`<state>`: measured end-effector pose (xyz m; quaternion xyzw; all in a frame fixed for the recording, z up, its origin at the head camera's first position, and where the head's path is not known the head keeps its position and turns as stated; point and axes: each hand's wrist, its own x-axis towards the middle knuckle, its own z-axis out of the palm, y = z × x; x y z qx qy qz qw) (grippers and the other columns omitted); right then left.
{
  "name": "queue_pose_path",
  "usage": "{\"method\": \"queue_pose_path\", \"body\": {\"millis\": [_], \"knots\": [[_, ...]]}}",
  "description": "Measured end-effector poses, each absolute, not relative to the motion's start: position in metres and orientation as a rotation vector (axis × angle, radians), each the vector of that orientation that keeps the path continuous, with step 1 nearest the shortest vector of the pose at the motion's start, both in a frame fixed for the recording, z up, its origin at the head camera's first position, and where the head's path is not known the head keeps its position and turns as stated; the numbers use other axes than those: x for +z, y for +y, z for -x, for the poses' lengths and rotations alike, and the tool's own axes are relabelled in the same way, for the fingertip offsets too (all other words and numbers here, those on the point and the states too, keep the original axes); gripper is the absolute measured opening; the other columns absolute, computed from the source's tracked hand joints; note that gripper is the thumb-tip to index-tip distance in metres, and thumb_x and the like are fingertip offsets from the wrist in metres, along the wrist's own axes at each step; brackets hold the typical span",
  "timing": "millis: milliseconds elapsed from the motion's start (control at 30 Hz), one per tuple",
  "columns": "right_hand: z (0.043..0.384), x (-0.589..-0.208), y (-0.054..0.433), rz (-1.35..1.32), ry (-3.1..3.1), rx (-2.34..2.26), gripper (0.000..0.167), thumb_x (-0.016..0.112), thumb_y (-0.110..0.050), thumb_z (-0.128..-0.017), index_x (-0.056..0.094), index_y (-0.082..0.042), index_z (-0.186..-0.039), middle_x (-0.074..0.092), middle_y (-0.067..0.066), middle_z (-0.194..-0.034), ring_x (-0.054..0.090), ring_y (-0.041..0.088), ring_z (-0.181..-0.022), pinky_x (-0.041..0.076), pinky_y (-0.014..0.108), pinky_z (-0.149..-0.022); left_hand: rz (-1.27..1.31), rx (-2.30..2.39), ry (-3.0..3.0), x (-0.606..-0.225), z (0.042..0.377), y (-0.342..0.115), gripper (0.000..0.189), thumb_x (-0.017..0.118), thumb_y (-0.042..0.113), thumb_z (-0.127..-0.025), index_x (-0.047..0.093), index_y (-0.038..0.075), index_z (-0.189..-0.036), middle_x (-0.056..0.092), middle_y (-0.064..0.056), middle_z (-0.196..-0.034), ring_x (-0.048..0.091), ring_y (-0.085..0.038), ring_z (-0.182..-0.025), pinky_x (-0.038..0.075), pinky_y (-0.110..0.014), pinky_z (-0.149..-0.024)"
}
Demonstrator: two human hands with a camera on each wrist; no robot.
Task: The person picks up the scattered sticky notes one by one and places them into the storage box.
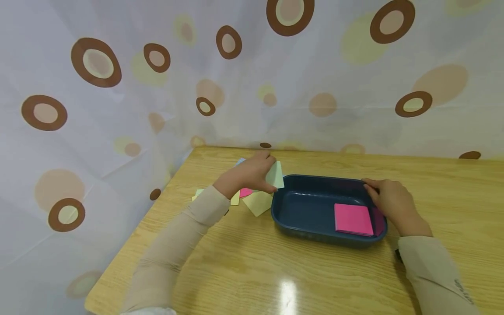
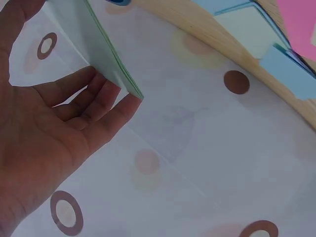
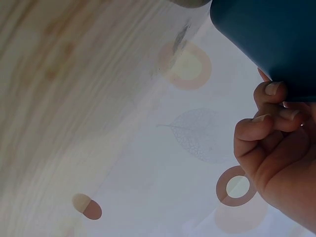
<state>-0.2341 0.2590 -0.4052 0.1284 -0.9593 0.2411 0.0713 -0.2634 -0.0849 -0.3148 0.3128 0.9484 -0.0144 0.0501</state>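
Observation:
My left hand (image 1: 252,173) holds a thin stack of pale green sticky notes (image 1: 277,175) between thumb and fingers, at the left end of a dark blue tray (image 1: 307,214). In the left wrist view the fingertips rest along the edge of the green notes (image 2: 106,47). My right hand (image 1: 393,203) grips the tray's right rim, its fingers curled at the blue wall (image 3: 271,44) in the right wrist view. A stack of pink sticky notes (image 1: 353,218) lies inside the tray at its right end.
Left of the tray, loose sticky notes lie scattered on the wooden table (image 1: 236,258): yellow (image 1: 257,204), pink (image 1: 246,192) and blue (image 2: 286,69). A patterned cloth (image 1: 252,87) hangs behind the table and along its left side.

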Motion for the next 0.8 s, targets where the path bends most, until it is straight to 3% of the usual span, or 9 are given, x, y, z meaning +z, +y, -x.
{"method": "queue_pose_path", "body": {"millis": [300, 800], "knots": [[0.235, -0.406, 0.259, -0.386, -2.899, 0.724, 0.037, 0.050, -0.013, -0.100, 0.053, 0.007, -0.131, 0.046, 0.004, -0.052, 0.039, 0.015, -0.044, 0.031, 0.029, -0.043, -1.059, -0.218, 2.801, -0.314, 0.264, -0.030, 0.080, 0.068, 0.052, -0.083, 0.041, 0.003, -0.141, 0.042, -0.011, -0.131, 0.043, -0.020, -0.110, 0.042, -0.029, -0.090], [0.237, -0.402, 0.259, -0.383, -2.910, 0.697, 0.036, 0.052, -0.014, -0.099, 0.056, 0.005, -0.129, 0.051, 0.009, -0.058, 0.042, 0.018, -0.051, 0.031, 0.030, -0.046, -1.205, -0.540, 2.600, -0.340, 0.272, 0.065, 0.077, 0.060, 0.060, -0.085, 0.045, 0.010, -0.140, 0.042, -0.004, -0.135, 0.041, -0.016, -0.116, 0.037, -0.024, -0.098]]}}
